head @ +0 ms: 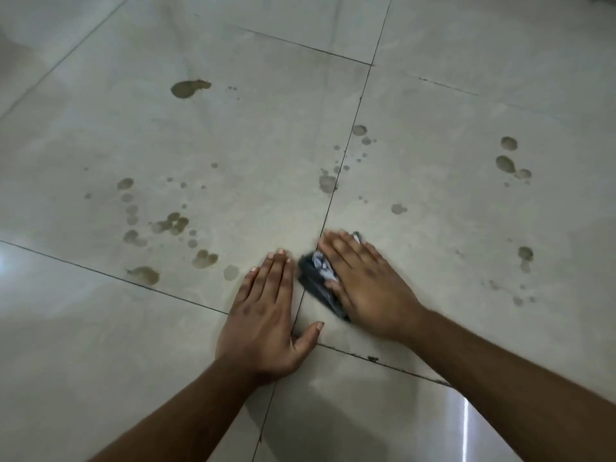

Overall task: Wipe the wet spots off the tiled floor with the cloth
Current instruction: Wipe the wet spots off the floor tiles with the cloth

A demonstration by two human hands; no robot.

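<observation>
A dark cloth with a pale patch point(316, 278) lies on the beige tiled floor point(433, 95), pressed flat under my right hand point(366, 281); only its left edge shows. My left hand point(263, 315) rests flat on the floor just left of the cloth, fingers together, thumb spread, holding nothing. Brownish wet spots dot the tiles: a cluster point(170, 225) to the left of my hands, a large blot point(188, 88) farther away, drops along the grout line point(328, 183), and spots point(506, 163) on the right tile.
Dark grout lines point(350, 135) cross the floor. More small spots point(525, 255) lie right of my right hand. A bright reflection point(463, 425) streaks the near tile at the lower right.
</observation>
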